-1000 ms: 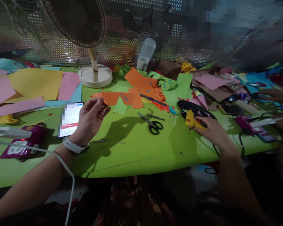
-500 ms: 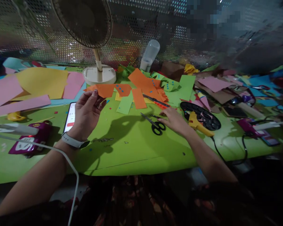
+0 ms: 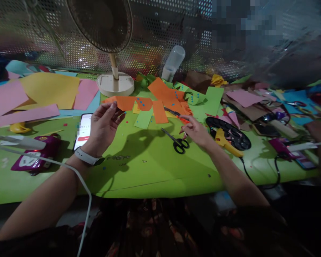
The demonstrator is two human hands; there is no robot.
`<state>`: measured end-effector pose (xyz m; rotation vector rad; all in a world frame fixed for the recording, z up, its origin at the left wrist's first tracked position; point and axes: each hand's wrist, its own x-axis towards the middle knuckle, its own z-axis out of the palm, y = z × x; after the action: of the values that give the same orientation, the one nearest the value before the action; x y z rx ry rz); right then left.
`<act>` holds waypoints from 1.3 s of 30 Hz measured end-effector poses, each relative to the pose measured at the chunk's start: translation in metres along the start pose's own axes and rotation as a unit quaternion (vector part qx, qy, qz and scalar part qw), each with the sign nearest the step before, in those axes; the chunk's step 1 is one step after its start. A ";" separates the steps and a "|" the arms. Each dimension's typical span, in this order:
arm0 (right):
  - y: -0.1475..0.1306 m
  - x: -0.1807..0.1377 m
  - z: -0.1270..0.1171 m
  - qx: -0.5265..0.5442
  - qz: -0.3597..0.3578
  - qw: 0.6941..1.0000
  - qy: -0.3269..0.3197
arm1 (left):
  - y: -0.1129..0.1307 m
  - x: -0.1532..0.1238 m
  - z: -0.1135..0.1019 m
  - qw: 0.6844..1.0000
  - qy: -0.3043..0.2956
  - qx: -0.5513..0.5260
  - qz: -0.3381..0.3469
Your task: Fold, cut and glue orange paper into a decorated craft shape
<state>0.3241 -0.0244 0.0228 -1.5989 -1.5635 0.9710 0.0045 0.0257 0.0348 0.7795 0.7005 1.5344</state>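
My left hand (image 3: 103, 124), with a pale watch band on its wrist, is raised over the table. Its thumb and fingers pinch an orange paper strip (image 3: 127, 102) with blue dots. My right hand (image 3: 196, 132) hovers with fingers apart. Its index fingertip is close to an orange-handled tool (image 3: 184, 120) with a dark blade; whether they touch I cannot tell. Black-handled scissors (image 3: 179, 145) lie just below my right fingers, blades together. Behind lie orange paper (image 3: 163, 91) and a green paper piece (image 3: 143, 119).
A fan (image 3: 115, 87) and a clear bottle (image 3: 173, 60) stand at the back. Right of my hand are a black palette (image 3: 243, 141) and a yellow glue gun (image 3: 227, 144). A phone (image 3: 82, 139) and a purple power box (image 3: 40, 157) lie left. A white cable (image 3: 80, 180) crosses my forearm.
My right hand has shifted up from the scissors toward the orange-handled tool. The scissors' blades, apart before, are now together. My left hand still holds the orange strip.
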 end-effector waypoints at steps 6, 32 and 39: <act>-0.012 0.015 0.013 0.381 0.032 0.922 -0.065 | -0.004 0.000 -0.001 1.000 0.006 -0.005 -0.012; -0.008 0.074 0.073 -0.107 -0.140 0.982 0.064 | -0.007 0.000 -0.004 1.000 -0.003 0.005 -0.023; 0.004 0.078 0.082 0.013 -0.104 0.993 0.052 | -0.007 -0.001 -0.003 0.999 0.003 -0.004 -0.034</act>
<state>0.2535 0.0517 -0.0240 -1.4117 -1.6015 0.7798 0.0059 0.0257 0.0271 0.7374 0.7188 1.4775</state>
